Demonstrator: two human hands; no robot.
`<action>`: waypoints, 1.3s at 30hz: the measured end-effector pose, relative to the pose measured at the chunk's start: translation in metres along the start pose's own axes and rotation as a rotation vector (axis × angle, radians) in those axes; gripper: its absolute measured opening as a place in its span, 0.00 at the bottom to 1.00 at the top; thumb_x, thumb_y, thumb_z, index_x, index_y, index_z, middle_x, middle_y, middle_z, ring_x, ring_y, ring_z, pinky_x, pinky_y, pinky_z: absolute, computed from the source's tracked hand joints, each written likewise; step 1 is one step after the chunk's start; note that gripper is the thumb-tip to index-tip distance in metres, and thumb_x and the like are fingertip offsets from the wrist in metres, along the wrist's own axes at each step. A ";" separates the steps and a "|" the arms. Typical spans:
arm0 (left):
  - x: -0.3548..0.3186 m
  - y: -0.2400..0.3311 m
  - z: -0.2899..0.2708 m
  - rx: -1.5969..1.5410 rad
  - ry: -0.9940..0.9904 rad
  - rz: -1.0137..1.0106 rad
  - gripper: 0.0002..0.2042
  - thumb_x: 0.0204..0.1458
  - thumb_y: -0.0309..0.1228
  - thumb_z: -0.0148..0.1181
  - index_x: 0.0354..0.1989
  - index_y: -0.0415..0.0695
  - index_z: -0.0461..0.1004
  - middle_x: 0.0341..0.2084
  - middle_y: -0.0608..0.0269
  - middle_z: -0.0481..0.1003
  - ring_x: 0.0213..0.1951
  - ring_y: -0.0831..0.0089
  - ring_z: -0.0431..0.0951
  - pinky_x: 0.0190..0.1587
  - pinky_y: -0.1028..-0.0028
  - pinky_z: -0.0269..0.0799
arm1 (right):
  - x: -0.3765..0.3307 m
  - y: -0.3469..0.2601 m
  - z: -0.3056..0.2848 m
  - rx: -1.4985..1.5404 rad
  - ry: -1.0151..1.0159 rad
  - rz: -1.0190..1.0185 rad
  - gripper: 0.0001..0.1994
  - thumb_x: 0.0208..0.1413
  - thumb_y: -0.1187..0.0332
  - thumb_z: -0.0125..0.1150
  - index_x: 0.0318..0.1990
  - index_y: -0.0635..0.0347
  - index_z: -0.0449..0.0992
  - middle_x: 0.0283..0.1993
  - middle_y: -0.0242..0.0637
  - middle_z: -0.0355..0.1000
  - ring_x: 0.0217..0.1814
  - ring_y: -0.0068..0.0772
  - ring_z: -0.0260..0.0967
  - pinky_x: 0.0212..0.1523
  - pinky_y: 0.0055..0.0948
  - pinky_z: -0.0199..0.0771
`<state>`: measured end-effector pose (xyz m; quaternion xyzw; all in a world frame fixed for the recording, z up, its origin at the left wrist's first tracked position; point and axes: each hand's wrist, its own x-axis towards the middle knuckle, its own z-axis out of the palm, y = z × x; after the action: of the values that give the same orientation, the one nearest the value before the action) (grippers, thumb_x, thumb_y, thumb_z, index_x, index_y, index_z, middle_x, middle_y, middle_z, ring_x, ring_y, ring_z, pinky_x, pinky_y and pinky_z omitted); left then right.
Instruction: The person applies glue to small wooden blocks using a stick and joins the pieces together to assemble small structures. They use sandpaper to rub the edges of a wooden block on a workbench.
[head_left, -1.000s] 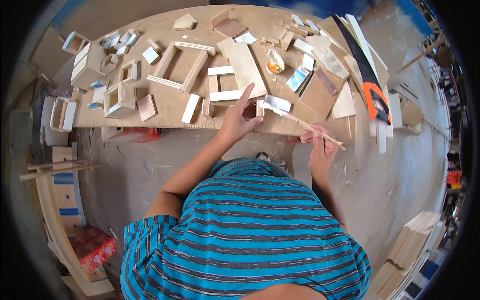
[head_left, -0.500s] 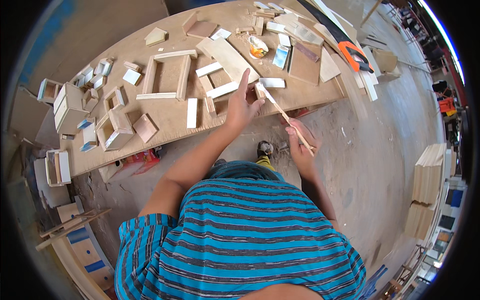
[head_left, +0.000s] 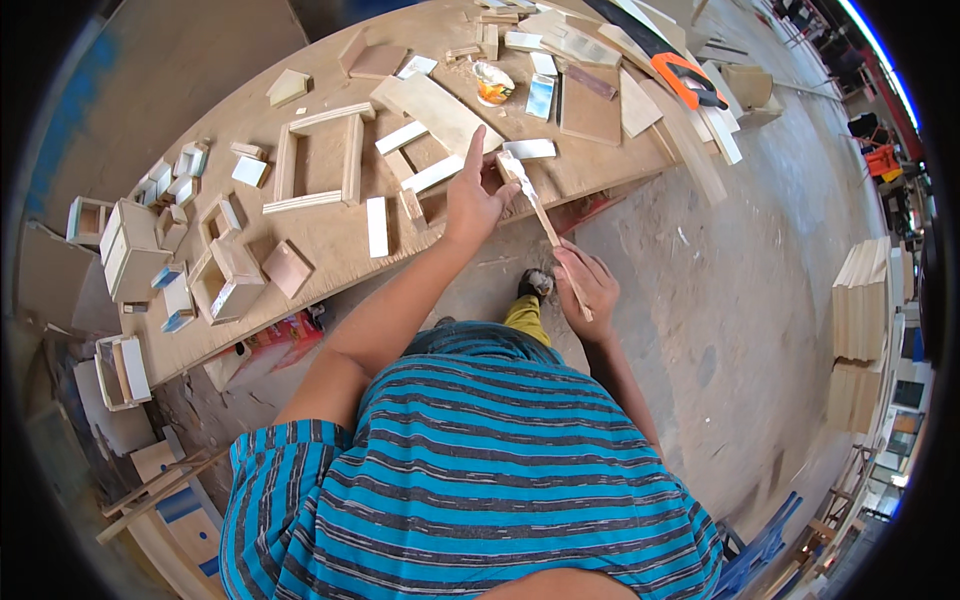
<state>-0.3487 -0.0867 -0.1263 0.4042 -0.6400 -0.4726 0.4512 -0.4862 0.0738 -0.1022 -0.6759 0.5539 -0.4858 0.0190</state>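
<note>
My left hand point(head_left: 470, 203) is over the near edge of the workbench, its index finger pointing up. Between thumb and fingers it grips a small wooden block point(head_left: 504, 170), partly hidden by the hand. To its right, my right hand point(head_left: 589, 288) pinches a thin wooden stick point(head_left: 545, 222). White paste coats the stick's far end, which lies against the block. Beyond the hands stands a cup point(head_left: 493, 84) with white stuff around its rim. A white-edged wooden strip point(head_left: 529, 149) lies just past the block.
The workbench point(head_left: 335, 235) carries a rectangular wooden frame point(head_left: 352, 160), several small wooden boxes point(head_left: 226, 282) at left and loose boards point(head_left: 590, 110) at right. An orange-handled saw point(head_left: 690, 80) lies at the far right. Stacked boards point(head_left: 858, 310) stand beyond the floor at right.
The whole view has shifted a little, moving the bench things left and slightly up. The stick now slants more steeply, its pasted end still at the block. Both hands keep their grip.
</note>
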 end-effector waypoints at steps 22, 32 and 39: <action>-0.077 0.043 -0.124 0.363 0.050 0.256 0.39 0.38 0.24 0.66 0.63 0.43 0.57 0.53 0.54 0.67 0.40 0.70 0.73 0.38 0.74 0.70 | 0.019 -0.040 0.024 1.057 0.213 0.855 0.13 0.62 0.67 0.48 0.50 0.64 0.70 0.43 0.47 0.75 0.33 0.26 0.72 0.35 0.23 0.70; -0.051 0.016 -0.130 0.184 -0.017 -0.041 0.51 0.34 0.23 0.71 0.68 0.50 0.44 0.50 0.52 0.73 0.29 0.76 0.76 0.30 0.78 0.73 | 0.017 -0.061 0.062 0.938 0.069 0.810 0.16 0.62 0.66 0.49 0.53 0.66 0.68 0.46 0.48 0.74 0.38 0.30 0.74 0.37 0.23 0.72; -0.050 0.005 -0.128 0.051 0.011 -0.091 0.50 0.36 0.20 0.70 0.69 0.54 0.44 0.44 0.47 0.75 0.29 0.76 0.77 0.32 0.77 0.75 | -0.012 -0.059 0.070 0.514 -0.094 0.408 0.14 0.56 0.73 0.56 0.49 0.66 0.72 0.45 0.47 0.75 0.40 0.33 0.77 0.35 0.26 0.76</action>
<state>-0.2131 -0.0693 -0.1127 0.4470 -0.6303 -0.4740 0.4222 -0.3946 0.0700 -0.1141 -0.5459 0.5357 -0.5641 0.3112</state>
